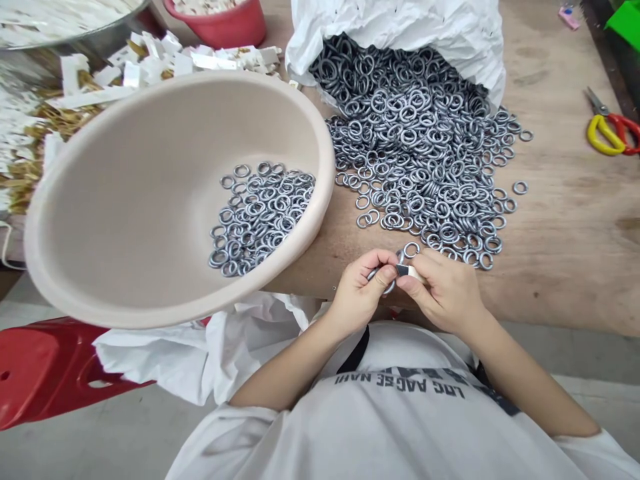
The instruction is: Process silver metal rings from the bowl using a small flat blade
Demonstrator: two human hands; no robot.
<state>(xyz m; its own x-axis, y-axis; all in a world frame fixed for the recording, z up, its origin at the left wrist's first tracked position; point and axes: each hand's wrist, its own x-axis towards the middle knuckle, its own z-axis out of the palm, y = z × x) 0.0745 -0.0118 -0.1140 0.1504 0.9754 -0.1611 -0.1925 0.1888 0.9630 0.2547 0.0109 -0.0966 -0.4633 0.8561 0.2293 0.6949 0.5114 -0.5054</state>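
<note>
My left hand (357, 290) pinches a grey metal ring (379, 275) between thumb and fingers. My right hand (443, 290) holds a small white piece with a dark metal band (407, 271), pressed against that ring at the fingertips. Just beyond the hands, a large heap of grey metal rings (410, 147) spills across the wooden table (565, 233) from a white plastic sack (395, 33). A tilted beige basin (125, 187) to my left contains a smaller heap of the same rings (260, 217).
Yellow-and-red scissors (607, 130) lie on the table at right. Beyond the basin are a pile of white pieces with yellow bands (150, 67), a red bucket (215, 20) and a metal basin (65, 33). A red stool (50, 373) and crumpled white plastic (200, 347) sit below the table edge.
</note>
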